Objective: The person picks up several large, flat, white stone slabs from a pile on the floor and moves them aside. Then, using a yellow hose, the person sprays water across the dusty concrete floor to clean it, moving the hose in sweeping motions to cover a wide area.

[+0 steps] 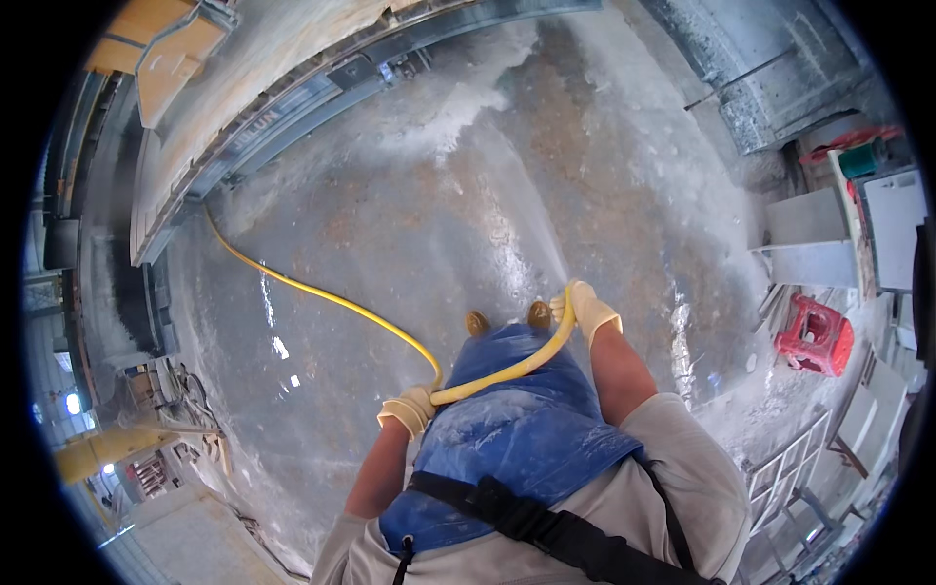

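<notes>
A yellow hose (pixel 507 373) runs across the front of my blue apron (pixel 522 419), between my two gloved hands. My right hand (pixel 582 304), in a cream glove, is closed round the hose near its end. From there a spray of water (pixel 531 210) fans out forward over the wet floor. Lower and to the left, my left hand (pixel 409 408), also in a cream glove, grips the hose further back. Past that hand the hose bends and trails away over the floor to the far left. My fingers partly hide the hose's end.
Along the far left stands a long machine base (pixel 283 122). Grey slabs or blocks (pixel 770 68) are at the far right. A red plastic stool (pixel 817 334) and a white metal rack (pixel 792 458) stand on the right. The concrete floor (pixel 351 244) is wet, with whitish residue.
</notes>
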`<control>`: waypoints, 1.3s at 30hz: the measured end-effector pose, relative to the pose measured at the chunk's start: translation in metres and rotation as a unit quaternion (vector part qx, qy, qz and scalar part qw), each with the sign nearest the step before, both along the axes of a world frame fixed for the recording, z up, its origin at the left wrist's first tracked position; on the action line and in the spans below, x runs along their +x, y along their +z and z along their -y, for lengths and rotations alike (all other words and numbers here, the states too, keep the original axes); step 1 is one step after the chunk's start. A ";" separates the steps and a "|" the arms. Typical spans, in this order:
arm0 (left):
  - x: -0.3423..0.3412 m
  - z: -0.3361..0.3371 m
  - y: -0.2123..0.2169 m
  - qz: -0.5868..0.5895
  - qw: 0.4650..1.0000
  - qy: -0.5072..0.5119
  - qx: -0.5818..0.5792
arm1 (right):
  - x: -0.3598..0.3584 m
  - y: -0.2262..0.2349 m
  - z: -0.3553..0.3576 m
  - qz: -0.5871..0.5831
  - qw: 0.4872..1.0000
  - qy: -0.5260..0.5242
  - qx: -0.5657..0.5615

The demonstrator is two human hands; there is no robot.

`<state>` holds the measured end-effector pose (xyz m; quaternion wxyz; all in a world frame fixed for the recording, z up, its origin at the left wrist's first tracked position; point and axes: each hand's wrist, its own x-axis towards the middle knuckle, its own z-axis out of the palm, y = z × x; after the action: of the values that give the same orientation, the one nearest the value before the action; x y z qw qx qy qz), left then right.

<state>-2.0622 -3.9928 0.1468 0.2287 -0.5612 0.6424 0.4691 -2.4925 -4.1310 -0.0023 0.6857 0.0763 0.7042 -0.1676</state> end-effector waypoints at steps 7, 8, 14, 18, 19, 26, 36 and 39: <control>0.024 0.038 -0.001 -0.044 0.998 0.022 0.031 | 0.022 0.017 0.019 -0.022 0.997 -0.029 -0.061; 0.028 0.042 -0.002 -0.041 0.999 0.018 0.023 | 0.024 0.018 0.024 -0.024 0.998 -0.027 -0.058; 0.060 0.057 -0.012 -0.020 1.000 0.003 0.004 | 0.050 0.042 0.047 -0.041 0.997 -0.036 -0.058; 0.065 0.067 -0.003 -0.016 1.000 -0.009 -0.010 | 0.056 0.037 0.050 -0.039 0.995 -0.051 -0.077; 0.067 0.069 -0.003 -0.013 1.000 -0.013 -0.013 | 0.057 0.036 0.052 -0.044 0.994 -0.060 -0.083; 0.080 0.067 -0.014 -0.015 1.000 0.002 -0.014 | 0.064 0.033 0.055 -0.048 0.992 -0.080 -0.090; 0.067 0.072 -0.003 -0.009 1.000 -0.008 -0.016 | 0.060 0.054 0.058 -0.062 0.985 -0.105 -0.119; 0.073 0.060 -0.031 -0.012 0.999 -0.019 -0.024 | 0.046 0.049 0.053 -0.052 0.988 -0.103 -0.107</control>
<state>-1.9894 -4.0529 0.1159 0.2161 -0.5490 0.6666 0.4557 -2.4464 -4.1843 0.0467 0.6316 0.0655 0.7051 -0.3157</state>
